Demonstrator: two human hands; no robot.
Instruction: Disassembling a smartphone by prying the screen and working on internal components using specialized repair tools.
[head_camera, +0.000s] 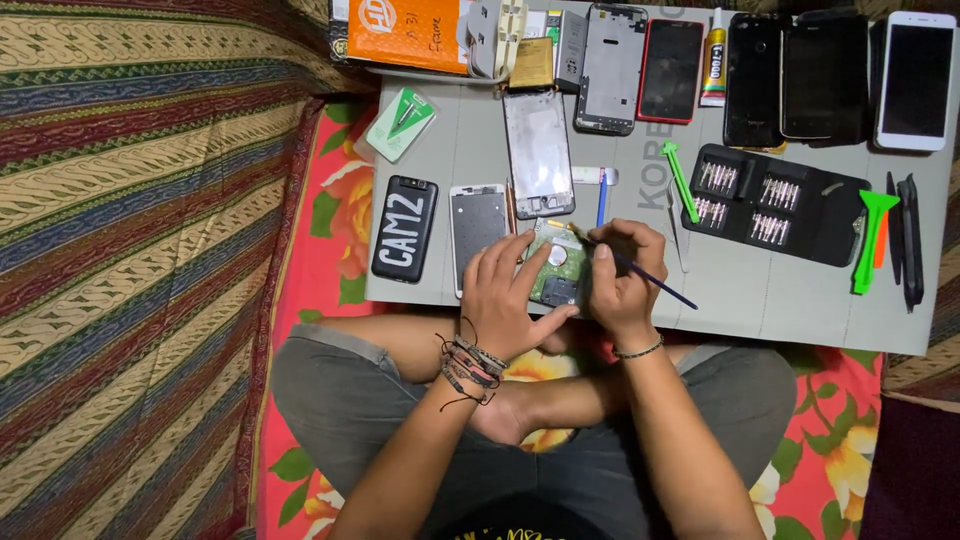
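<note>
We sit cross-legged at the grey counter (780, 300). On the left lies a black case (404, 228), and next to it a small white phone frame (477, 225).

Our left hand (512, 290) lies flat and open, with its fingers spread. It presses down on the green circuit board (556, 266), which rests on the counter near its front edge, between our two hands. The board looks thin, light and stiff. We think it can crack or get scratched easily, so it is best held by its edges, not by the little parts on top. Its long side seems to run away from us, toward the back of the counter, but our hands hide part of it.

Our right hand (622, 283) is closed around a thin screwdriver (640, 270). Its tip points up and left onto the board, and its dark handle points down and right.

Further right sits a black bit case (775, 203), then a green pry tool (870, 240).
</note>
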